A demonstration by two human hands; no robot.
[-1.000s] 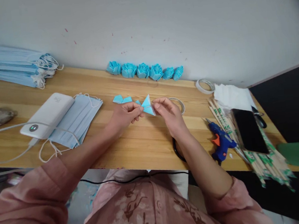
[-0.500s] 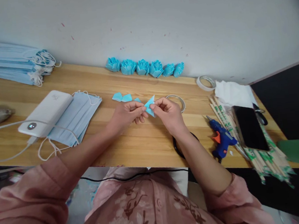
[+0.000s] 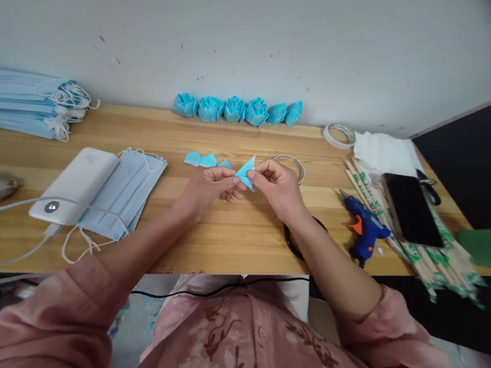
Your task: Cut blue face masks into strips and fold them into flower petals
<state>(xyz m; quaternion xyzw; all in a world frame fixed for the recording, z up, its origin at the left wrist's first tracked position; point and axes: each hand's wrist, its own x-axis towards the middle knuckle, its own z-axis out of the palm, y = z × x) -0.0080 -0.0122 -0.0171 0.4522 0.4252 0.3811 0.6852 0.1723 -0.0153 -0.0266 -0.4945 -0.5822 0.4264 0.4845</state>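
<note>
Between my two hands is a small folded piece of light-blue fabric [image 3: 245, 173], pointed at its top and bottom. My left hand [image 3: 213, 188] pinches its left side between thumb and fingers. On its right side my right hand [image 3: 277, 187] grips it, thumb pressed on the front. Just beyond my left hand, similar folded blue pieces [image 3: 208, 161] lie in a short row on the table, the nearest partly hidden by my fingers. A tape roll [image 3: 300, 168] lies flat behind my right hand, partly covered by it.
Several blue fabric roses [image 3: 234, 110] line the wall. At left are a stack of face masks [image 3: 13, 103], a white power bank [image 3: 76, 184] and loose masks [image 3: 125, 188]. At right lie a blue glue gun [image 3: 366, 227], wrapped chopsticks [image 3: 441, 271], a phone [image 3: 411, 208] and another tape roll [image 3: 338, 136].
The folded blue piece has turned slightly between my fingers, its upper point leaning a bit farther right. Both hands keep their pinch in nearly the same place.
</note>
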